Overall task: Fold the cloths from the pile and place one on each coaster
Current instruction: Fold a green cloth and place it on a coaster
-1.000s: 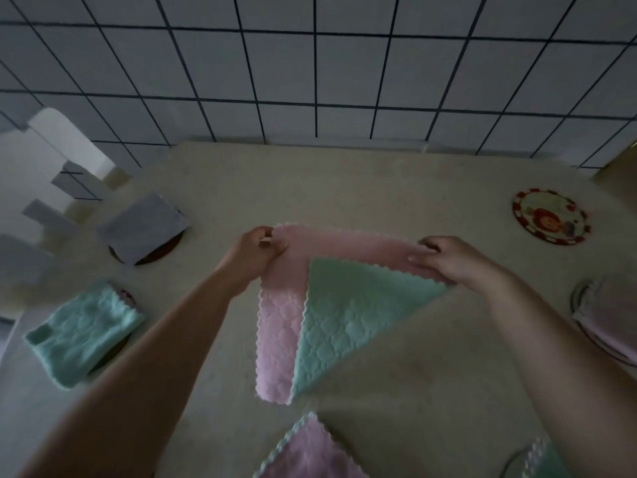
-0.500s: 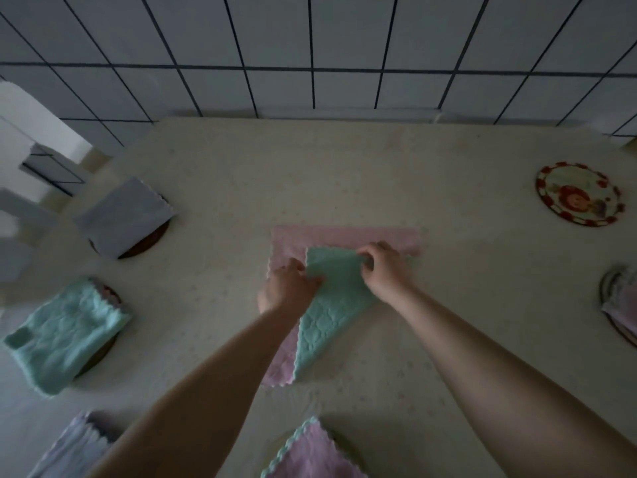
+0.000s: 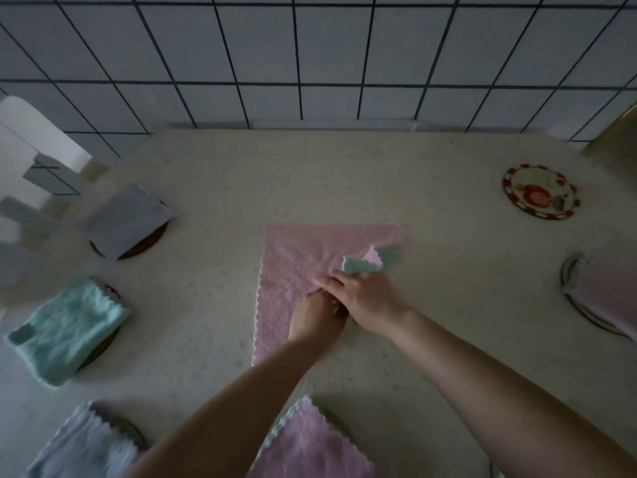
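No readable text, label or number anywhere, not even on the decorated coaster (image 3: 540, 192).

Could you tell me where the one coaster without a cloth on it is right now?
The bare patterned coaster lies at the table's far right, near the tiled wall, beyond the cloth-covered coaster at the right edge.

Pink quilted cloth (image 3: 303, 257) with a green underside — cream speckled table (image 3: 431, 188), red-rimmed coaster (image 3: 540, 192).

Single head-worn wide-angle view looks forward and steeply down onto the table (image 3: 213, 174), close above it; the tiled wall (image 3: 310, 46) fills the frame beyond the table's far edge.
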